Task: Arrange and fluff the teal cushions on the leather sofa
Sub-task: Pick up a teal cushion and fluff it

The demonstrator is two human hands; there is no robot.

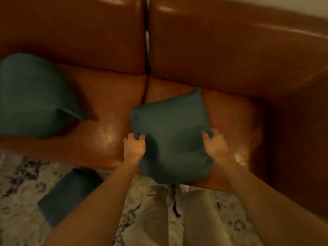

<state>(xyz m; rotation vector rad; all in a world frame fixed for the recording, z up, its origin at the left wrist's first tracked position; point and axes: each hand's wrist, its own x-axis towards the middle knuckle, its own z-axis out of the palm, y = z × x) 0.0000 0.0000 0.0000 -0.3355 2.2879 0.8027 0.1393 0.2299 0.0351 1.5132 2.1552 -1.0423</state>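
Note:
I hold a teal cushion (171, 134) over the right seat of the brown leather sofa (221, 55). My left hand (134, 147) grips its left edge and my right hand (215, 144) grips its right edge, fingers curled into the fabric. The cushion tilts, with one corner pointing up toward the backrest and its lower edge hanging past the seat front. A second teal cushion (33, 96) rests on the left seat against the backrest. A third teal cushion (69, 194) lies flat on the rug below the sofa front.
A pale patterned rug (21, 178) covers the floor in front of the sofa. My legs in light trousers (193, 219) stand close to the seat edge. A dark gap (147, 50) splits the two sofa sections.

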